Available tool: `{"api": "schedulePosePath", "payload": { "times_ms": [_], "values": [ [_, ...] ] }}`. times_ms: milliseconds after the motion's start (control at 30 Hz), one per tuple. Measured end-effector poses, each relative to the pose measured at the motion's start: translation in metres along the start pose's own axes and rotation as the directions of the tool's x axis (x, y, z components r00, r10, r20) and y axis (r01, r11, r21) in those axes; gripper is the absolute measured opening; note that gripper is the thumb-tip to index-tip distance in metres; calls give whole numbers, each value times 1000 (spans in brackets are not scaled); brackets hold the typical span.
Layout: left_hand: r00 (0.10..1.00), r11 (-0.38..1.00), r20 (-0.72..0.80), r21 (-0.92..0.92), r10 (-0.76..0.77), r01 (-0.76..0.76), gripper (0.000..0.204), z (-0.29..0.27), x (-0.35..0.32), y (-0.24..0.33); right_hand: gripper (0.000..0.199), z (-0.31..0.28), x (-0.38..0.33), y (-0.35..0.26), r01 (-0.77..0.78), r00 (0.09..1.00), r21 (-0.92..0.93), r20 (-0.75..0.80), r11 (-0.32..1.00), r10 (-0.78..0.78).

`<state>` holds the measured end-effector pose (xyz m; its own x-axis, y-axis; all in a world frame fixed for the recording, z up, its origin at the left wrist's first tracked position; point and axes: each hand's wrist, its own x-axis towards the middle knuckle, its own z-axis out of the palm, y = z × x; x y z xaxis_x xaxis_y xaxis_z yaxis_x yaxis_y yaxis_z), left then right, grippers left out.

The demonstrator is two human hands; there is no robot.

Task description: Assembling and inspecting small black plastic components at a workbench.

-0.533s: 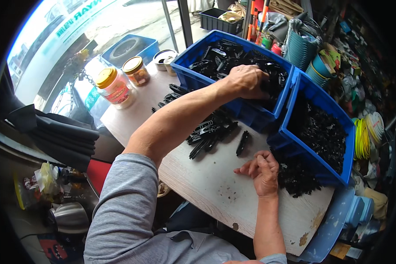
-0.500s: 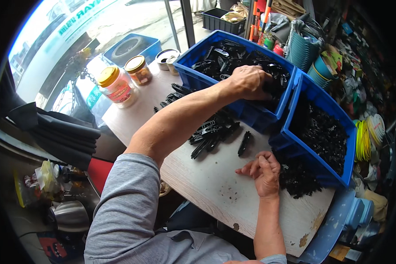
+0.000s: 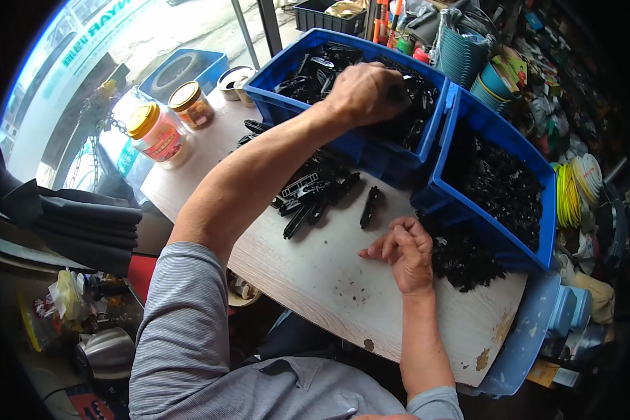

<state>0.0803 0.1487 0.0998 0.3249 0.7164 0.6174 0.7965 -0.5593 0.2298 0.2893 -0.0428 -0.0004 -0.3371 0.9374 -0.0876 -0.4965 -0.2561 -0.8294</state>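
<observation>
Two yellow-lidded jars [image 3: 159, 131] stand at the far left of the pale wooden worktop [image 3: 329, 280]. A pile of long black plastic parts [image 3: 315, 192] lies mid-worktop, long axes mostly running from near left to far right. The left hand [image 3: 364, 91] reaches into the left blue bin [image 3: 350, 150], its grip clenched over black parts there; what it grasps is hidden. The right hand [image 3: 407, 252] rests curled on the worktop beside small black pieces [image 3: 462, 259], grip loosely closed. The right blue bin [image 3: 497, 185] holds more. Cluttered shop shelves surround.
</observation>
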Motion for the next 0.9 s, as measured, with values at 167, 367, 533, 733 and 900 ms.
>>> {"api": "schedulePosePath", "payload": {
  "times_ms": [167, 367, 533, 733, 900],
  "values": [
    [981, 995, -187, -93, -40, 23, 25, -13, -1, -14, 14, 2, 0, 1, -5, 1000, 2, 9, 1000, 5],
    [947, 994, -320, -105, -33, -1, 18, -34, -24, 4, 15, -2, -1, 1, -3, 1000, -48, -1, 999, 3],
    [913, 985, -409, -156, 0, -70, 15, -45, -75, 32, 16, -4, 1, 0, -6, 1000, -47, -18, 999, 5],
    [974, 991, -219, -129, -50, 22, 23, -16, -146, 32, 14, 1, 0, -1, -33, 999, -5, -12, 999, 33],
    [999, 994, -45, 107, -2, 7, 34, -14, -149, 38, 16, -5, 0, 2, -3, 1000, -31, 21, 1000, 3]
  ]
}}
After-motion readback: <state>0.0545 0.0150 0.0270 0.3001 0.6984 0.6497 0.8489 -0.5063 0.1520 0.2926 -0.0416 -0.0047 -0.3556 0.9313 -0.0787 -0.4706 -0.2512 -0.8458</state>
